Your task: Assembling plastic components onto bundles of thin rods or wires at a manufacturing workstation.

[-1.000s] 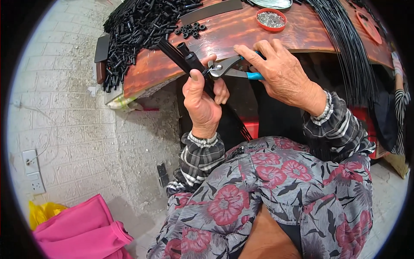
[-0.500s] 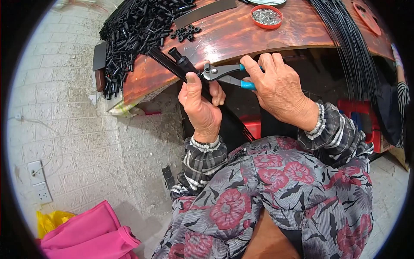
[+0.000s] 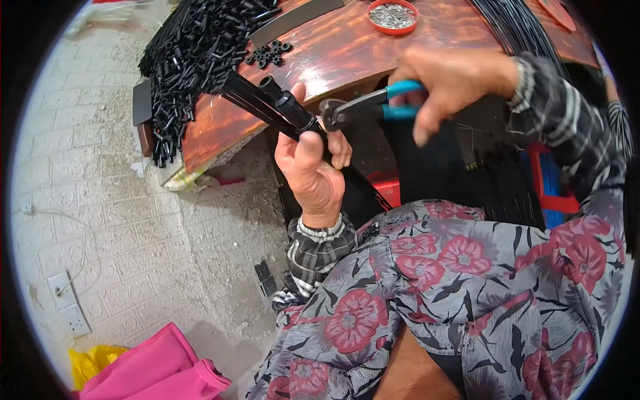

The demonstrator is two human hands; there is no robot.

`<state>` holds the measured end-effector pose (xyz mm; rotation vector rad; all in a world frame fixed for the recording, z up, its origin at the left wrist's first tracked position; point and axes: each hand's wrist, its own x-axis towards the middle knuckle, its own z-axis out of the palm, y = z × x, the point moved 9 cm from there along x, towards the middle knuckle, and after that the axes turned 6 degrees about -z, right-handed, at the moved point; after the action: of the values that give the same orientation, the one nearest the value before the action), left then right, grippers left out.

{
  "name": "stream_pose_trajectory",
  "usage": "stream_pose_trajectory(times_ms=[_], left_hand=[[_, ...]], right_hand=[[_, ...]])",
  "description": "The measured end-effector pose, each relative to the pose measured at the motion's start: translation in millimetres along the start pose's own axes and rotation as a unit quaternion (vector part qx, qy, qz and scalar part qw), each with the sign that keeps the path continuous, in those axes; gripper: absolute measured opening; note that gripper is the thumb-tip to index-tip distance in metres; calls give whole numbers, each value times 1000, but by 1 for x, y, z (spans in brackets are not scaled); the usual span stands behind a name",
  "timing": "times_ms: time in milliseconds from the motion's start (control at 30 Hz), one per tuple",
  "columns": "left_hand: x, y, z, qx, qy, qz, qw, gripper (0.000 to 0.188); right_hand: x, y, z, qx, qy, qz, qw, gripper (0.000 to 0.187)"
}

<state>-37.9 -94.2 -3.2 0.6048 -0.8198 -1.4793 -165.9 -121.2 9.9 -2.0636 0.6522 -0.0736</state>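
Note:
My left hand (image 3: 315,180) is closed around a bundle of thin black rods (image 3: 250,103) and a black ribbed tube fitting (image 3: 288,107) lying along them. Its thumb presses near the fitting's lower end. My right hand (image 3: 450,83), smeared by motion, holds pliers (image 3: 363,107) with teal handles, its fingers at the handles and its thumb stretched out below. The metal jaws are beside the lower end of the fitting, close to my left fingertips. Whether the jaws touch anything, I cannot tell.
On the brown wooden table (image 3: 333,50) lie a heap of black tube pieces (image 3: 193,67), small black rings (image 3: 270,55), a dark flat strip (image 3: 297,20) and a red-rimmed dish (image 3: 393,17) of small metal bits. Long black strands (image 3: 517,30) hang over its right side. Pink cloth (image 3: 157,367) lies lower left.
My right hand has turned and its forearm has swung up and outward to the right. The plier handles have tilted upward, while my left hand keeps its hold on the rods.

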Motion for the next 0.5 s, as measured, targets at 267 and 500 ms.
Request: stream_pose_trajectory(times_ms=[267,500], left_hand=[[0,-10,15,94,-79,-63,990,50],[-4,-14,23,9,-77,-12,997,50]], right_hand=[[-14,9,35,249,-92,57,962,60],[-35,6,58,425,-203,69,879,63]])
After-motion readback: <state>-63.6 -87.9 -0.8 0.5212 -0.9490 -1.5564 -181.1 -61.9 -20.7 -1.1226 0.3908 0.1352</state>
